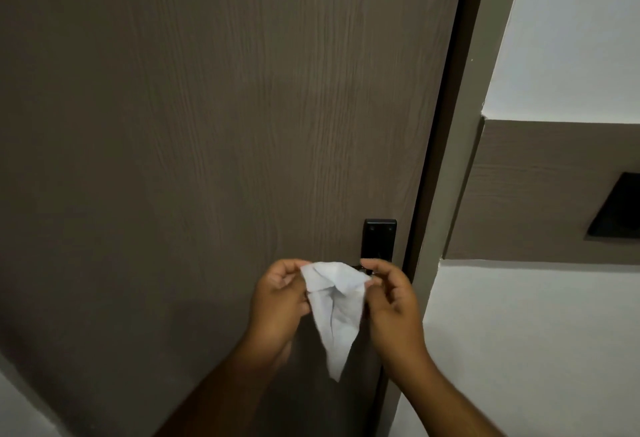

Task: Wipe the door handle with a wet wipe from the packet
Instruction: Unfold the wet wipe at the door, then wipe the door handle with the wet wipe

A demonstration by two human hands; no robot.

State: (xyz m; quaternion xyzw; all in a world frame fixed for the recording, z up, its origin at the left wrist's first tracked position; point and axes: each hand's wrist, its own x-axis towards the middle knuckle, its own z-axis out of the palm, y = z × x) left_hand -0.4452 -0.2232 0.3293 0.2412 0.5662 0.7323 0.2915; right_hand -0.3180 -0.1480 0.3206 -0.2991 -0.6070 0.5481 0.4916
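A white wet wipe (335, 312) hangs crumpled between my two hands, its point drooping downward. My left hand (278, 298) pinches its upper left corner and my right hand (391, 305) pinches its upper right corner. Both hands are held in front of the grey-brown wooden door (207, 125). Just behind and above the wipe is the black lock plate of the door handle (379, 237); the lever itself is mostly hidden by the wipe and my right hand. No packet is in view.
The door frame (460, 159) runs down the right of the door. Beyond it is a white wall with a grey-brown panel (540, 190) carrying a black plate (620, 213).
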